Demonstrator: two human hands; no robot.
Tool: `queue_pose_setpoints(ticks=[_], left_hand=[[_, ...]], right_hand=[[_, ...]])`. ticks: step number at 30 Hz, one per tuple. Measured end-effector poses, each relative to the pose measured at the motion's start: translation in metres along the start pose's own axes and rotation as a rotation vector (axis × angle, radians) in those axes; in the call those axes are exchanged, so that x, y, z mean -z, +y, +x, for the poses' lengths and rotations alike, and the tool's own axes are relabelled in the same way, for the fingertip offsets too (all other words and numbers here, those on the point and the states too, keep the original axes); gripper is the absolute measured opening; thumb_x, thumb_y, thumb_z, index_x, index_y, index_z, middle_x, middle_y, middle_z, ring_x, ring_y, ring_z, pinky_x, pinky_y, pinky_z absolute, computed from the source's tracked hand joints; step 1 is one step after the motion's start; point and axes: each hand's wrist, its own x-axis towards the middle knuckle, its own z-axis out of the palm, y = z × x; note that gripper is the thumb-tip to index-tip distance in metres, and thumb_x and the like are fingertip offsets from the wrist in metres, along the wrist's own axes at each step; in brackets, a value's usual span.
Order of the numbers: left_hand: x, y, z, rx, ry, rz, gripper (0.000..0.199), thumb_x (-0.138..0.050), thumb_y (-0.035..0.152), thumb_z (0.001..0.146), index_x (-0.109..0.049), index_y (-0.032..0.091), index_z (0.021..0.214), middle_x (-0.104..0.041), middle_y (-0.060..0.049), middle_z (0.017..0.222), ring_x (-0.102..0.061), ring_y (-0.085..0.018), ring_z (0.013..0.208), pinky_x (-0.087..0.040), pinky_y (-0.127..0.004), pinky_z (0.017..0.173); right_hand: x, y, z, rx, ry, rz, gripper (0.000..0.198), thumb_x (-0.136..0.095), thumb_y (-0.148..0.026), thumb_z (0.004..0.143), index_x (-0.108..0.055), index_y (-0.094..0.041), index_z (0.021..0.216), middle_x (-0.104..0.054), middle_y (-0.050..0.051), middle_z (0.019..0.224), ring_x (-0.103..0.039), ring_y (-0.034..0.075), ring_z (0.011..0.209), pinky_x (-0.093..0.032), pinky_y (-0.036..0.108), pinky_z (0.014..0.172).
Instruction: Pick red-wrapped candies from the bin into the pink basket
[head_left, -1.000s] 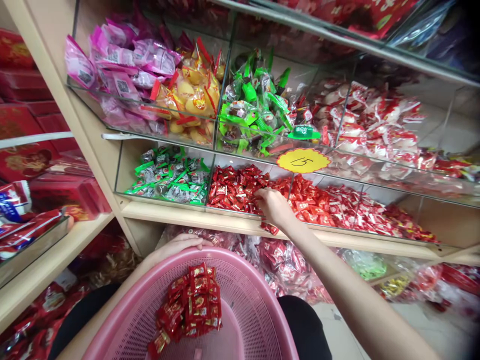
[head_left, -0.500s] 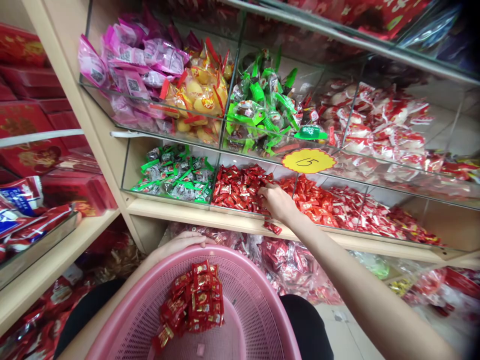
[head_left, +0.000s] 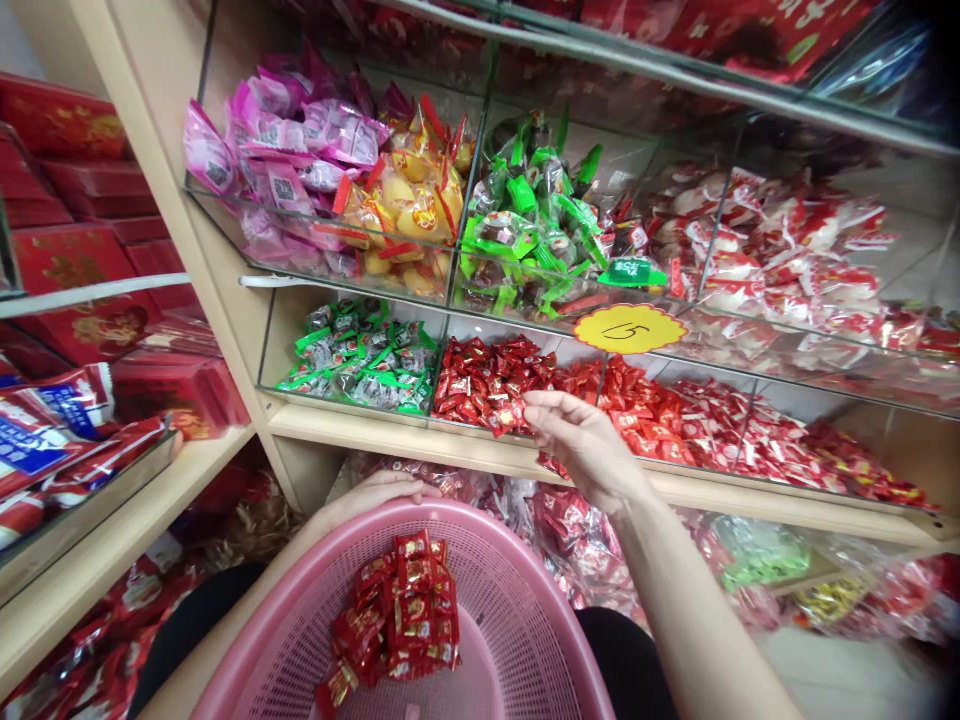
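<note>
My right hand [head_left: 581,445] pinches a red wrapped candy [head_left: 508,417] between thumb and fingertips, just over the front edge of the lower bin of dark red candies [head_left: 487,368]. A pink plastic basket [head_left: 536,590] sits on my lap, tilted towards me. My left arm reaches round its left side, and my left hand [head_left: 382,492] holds the far rim, the fingers partly hidden behind it. Inside the basket lies a pile of red and gold wrapped candies [head_left: 416,610]. Another loose red packet [head_left: 553,464] rests at the shelf edge below my right hand.
Clear-fronted bins above hold purple packets [head_left: 300,130], yellow packets [head_left: 420,195] and green packets [head_left: 547,210]. A yellow price tag [head_left: 630,328] marked 15 hangs on the upper bin front. Bagged goods [head_left: 577,540] fill the space under the wooden shelf [head_left: 450,448]. Red boxes [head_left: 67,265] stand left.
My right hand has drawn back from the dark red candies towards me and now shows a candy in its fingertips. My left hand stays on the basket. The view has shifted slightly.
</note>
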Motion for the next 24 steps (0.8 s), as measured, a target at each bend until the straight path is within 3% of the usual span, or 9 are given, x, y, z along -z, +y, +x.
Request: queue_pose_setpoints(ticks=[4, 8, 11, 16, 21, 24], left_hand=[[0.002, -0.002, 0.000, 0.015, -0.004, -0.049, 0.028, -0.057, 0.041, 0.079, -0.061, 0.014, 0.071, -0.061, -0.007, 0.117, -0.057, -0.024, 0.105, -0.039, -0.031, 0.091], [0.001, -0.001, -0.001, 0.000, -0.015, -0.097, 0.025, -0.057, 0.037, 0.080, -0.063, 0.014, 0.072, -0.062, -0.007, 0.115, -0.057, -0.024, 0.105, -0.039, -0.032, 0.092], [0.002, -0.002, 0.001, 0.007, -0.025, -0.165, 0.025, -0.058, 0.036, 0.079, -0.062, 0.014, 0.069, -0.063, -0.007, 0.113, -0.056, -0.024, 0.106, -0.038, -0.032, 0.094], [0.004, -0.004, 0.005, 0.041, 0.006, -0.096, 0.026, -0.059, 0.038, 0.078, -0.063, 0.014, 0.070, -0.064, -0.004, 0.111, -0.058, -0.019, 0.100, -0.040, -0.025, 0.088], [0.005, -0.008, 0.005, 0.068, 0.029, -0.098, 0.028, -0.060, 0.041, 0.076, -0.063, 0.014, 0.070, -0.069, -0.003, 0.087, -0.060, -0.018, 0.088, -0.041, -0.025, 0.081], [0.004, -0.010, 0.005, 0.090, 0.049, -0.091, 0.030, -0.062, 0.043, 0.074, -0.066, 0.014, 0.081, -0.068, -0.003, 0.082, -0.060, -0.017, 0.079, -0.042, -0.025, 0.076]], right_hand=[[-0.014, 0.023, -0.009, -0.138, -0.063, 0.330, 0.029, -0.077, -0.023, 0.061, -0.067, -0.019, 0.088, -0.062, -0.002, 0.076, -0.051, 0.006, 0.061, -0.042, 0.019, 0.058], [-0.020, 0.045, -0.016, -0.210, -0.053, 0.446, 0.027, -0.077, -0.022, 0.063, -0.067, -0.020, 0.088, -0.063, -0.003, 0.076, -0.054, 0.005, 0.062, -0.044, 0.018, 0.060], [-0.024, 0.054, -0.021, -0.287, -0.063, 0.469, 0.028, -0.078, -0.021, 0.060, -0.067, -0.018, 0.086, -0.064, -0.003, 0.074, -0.056, 0.005, 0.063, -0.045, 0.016, 0.062], [-0.029, 0.058, -0.026, -0.320, -0.085, 0.462, 0.029, -0.078, -0.020, 0.060, -0.067, -0.018, 0.087, -0.064, -0.003, 0.075, -0.057, 0.005, 0.063, -0.047, 0.017, 0.065], [-0.032, 0.060, -0.028, -0.313, -0.117, 0.400, 0.032, -0.078, -0.025, 0.060, -0.065, -0.019, 0.089, -0.064, -0.003, 0.073, -0.056, 0.007, 0.059, -0.046, 0.020, 0.061], [-0.037, 0.066, -0.030, -0.307, -0.193, 0.371, 0.032, -0.077, -0.025, 0.062, -0.064, -0.018, 0.091, -0.063, -0.002, 0.075, -0.055, 0.006, 0.061, -0.044, 0.020, 0.062]])
